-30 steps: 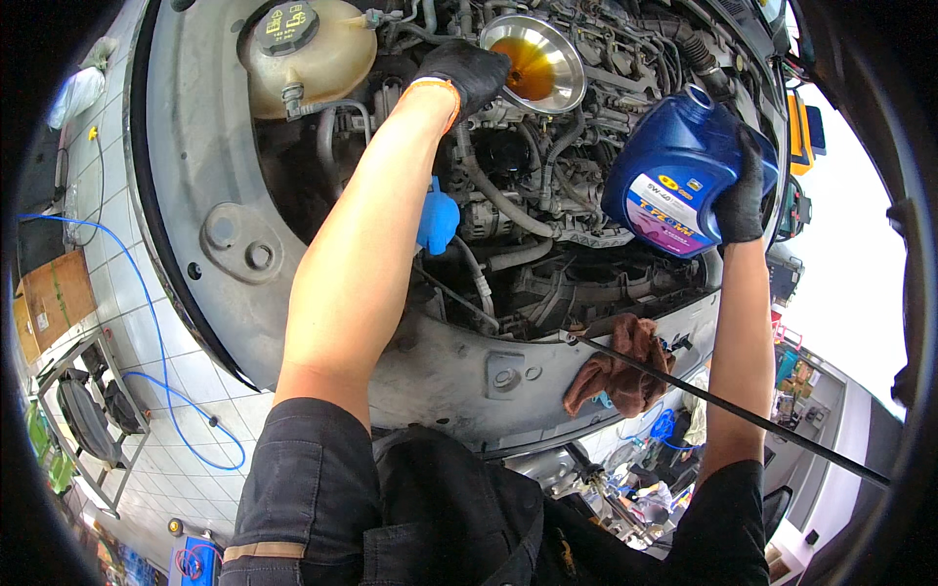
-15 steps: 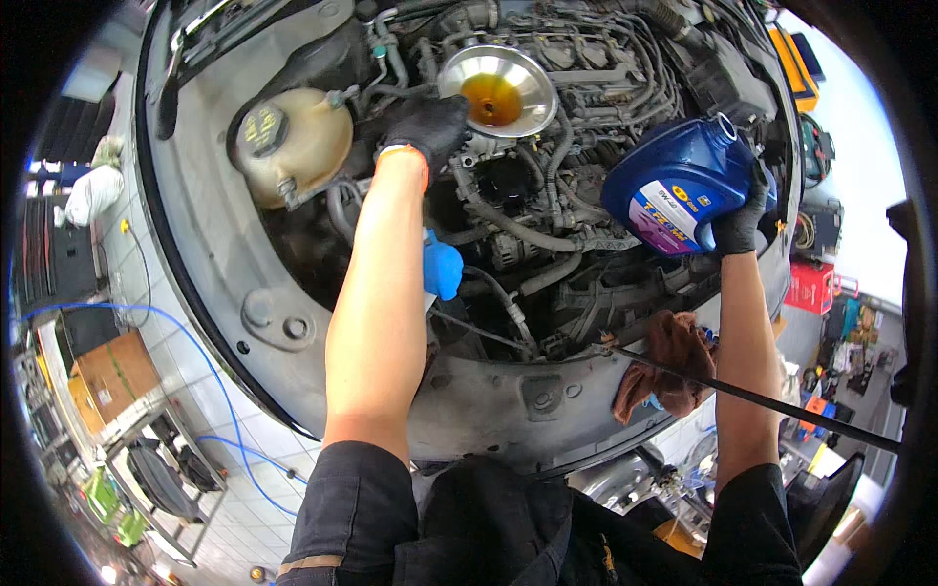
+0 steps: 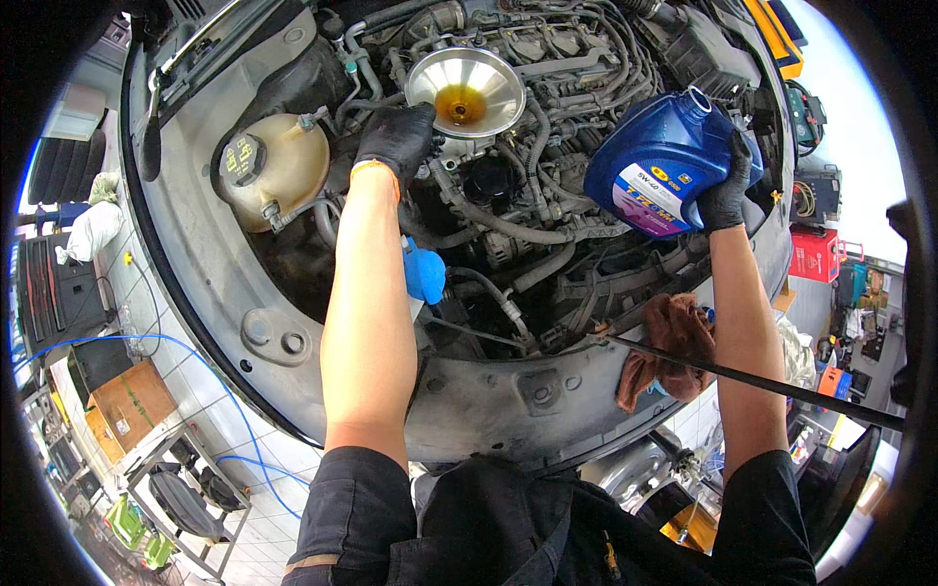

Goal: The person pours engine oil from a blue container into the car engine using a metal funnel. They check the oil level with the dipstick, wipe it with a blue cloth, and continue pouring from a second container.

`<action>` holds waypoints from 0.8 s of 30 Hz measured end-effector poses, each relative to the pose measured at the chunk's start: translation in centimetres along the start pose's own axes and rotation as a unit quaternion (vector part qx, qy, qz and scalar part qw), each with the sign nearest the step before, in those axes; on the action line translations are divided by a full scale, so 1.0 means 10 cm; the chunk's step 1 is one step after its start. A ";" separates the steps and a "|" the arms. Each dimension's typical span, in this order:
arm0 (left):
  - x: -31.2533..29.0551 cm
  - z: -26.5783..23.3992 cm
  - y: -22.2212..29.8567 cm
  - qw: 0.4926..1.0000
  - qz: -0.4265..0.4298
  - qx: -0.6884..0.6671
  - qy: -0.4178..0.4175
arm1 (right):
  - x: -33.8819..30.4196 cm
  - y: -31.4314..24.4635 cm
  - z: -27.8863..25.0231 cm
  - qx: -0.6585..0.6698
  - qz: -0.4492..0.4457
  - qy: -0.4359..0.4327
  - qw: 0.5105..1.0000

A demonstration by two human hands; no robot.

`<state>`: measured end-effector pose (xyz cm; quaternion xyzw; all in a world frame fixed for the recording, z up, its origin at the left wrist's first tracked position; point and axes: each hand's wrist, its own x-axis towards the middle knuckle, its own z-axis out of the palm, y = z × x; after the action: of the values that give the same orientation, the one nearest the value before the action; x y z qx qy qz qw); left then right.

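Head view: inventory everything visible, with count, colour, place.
Engine: one, grey, upper middle
Funnel: one, silver, over engine
Liquid: one pool, amber, inside funnel
Jug: one, blue, upper right
Tank: one, cream, upper left
Cap: one, blue, centre
Rag: one, brown, lower right
Rod: one, black, across rag
Hose: at least one, blue, left floor
Workshop clutter: many, mixed colours, both sides
Left hand: one, black glove, at funnel
Right hand: one, black glove, holding jug

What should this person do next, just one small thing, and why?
I'd probably steady the metal funnel with the left hand and let the amber liquid drain: some sits in the funnel's bottom, while the right hand holds the blue jug apart from it, open mouth up.
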<state>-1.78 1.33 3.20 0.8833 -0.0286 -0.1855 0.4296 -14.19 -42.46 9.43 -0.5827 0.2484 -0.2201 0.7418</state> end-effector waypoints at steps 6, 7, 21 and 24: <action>0.00 0.00 -0.03 1.000 -0.010 -0.017 -0.001 | -0.03 -0.02 0.00 0.014 0.024 -0.006 1.000; 0.01 0.00 -0.04 0.999 -0.010 -0.031 -0.006 | -0.03 -0.02 0.01 0.009 0.018 -0.003 1.000; 0.13 0.07 -0.19 1.000 0.009 -0.010 -0.018 | 0.04 0.05 -0.08 0.014 -0.008 -0.006 1.000; 0.12 0.04 -0.16 0.999 0.032 0.023 -0.031 | 0.04 0.06 -0.10 0.006 -0.016 -0.011 1.000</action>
<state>-0.93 1.77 1.42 0.8857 -0.0743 -0.1978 0.4134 -14.43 -43.33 8.62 -0.5840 0.2296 -0.2267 0.7448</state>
